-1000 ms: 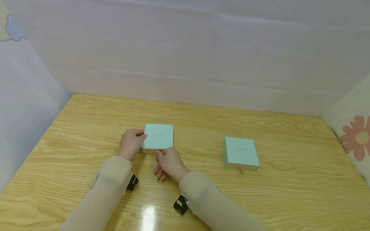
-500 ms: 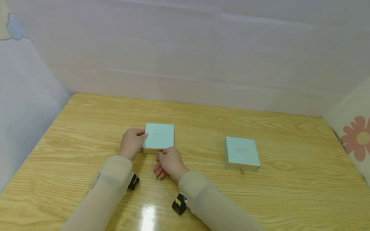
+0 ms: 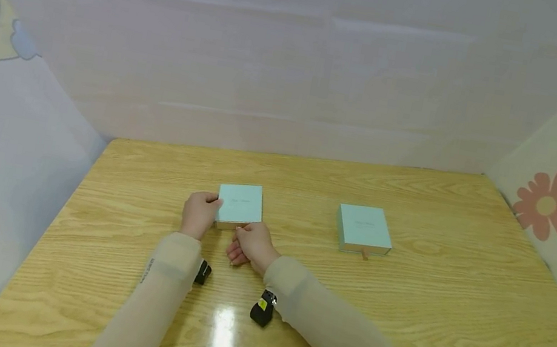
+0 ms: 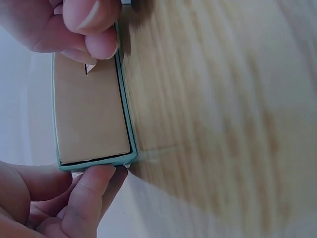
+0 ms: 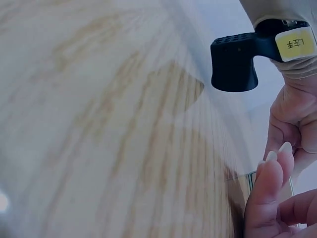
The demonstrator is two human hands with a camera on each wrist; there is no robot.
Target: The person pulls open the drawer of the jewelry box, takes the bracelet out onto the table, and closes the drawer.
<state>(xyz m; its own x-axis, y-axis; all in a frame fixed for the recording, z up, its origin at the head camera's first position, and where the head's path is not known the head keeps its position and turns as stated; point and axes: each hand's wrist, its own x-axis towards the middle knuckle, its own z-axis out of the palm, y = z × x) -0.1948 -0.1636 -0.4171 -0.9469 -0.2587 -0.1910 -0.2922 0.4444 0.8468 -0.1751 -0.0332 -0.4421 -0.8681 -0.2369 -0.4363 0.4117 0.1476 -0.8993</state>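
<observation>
A pale turquoise drawer box [image 3: 240, 203] lies flat on the table, left of centre. My left hand [image 3: 198, 215] grips its left side, the thumb by the top edge; in the left wrist view those fingers [image 4: 89, 198] bear on the short end. At the box's front my right hand [image 3: 254, 244] pinches the small pull tab, which the fingertips mostly cover. The tan drawer front [image 4: 91, 111] sits about level with the turquoise sleeve around it. In the right wrist view, the right fingers [image 5: 267, 193] are curled, with the left hand [image 5: 296, 111] beyond.
A second turquoise box [image 3: 364, 228], with a brown ribbon tab [image 3: 366, 254] at its front, lies farther right. Both stand on a wood-grain table [image 3: 430, 322]. A pale backdrop [image 3: 294, 78] rises behind the table. Black wrist cameras [image 3: 263, 309] hang under the sleeves.
The right wrist has turned slightly and shifted a little left, its camera swinging the same way. Left hand and both boxes stay nearly in place.
</observation>
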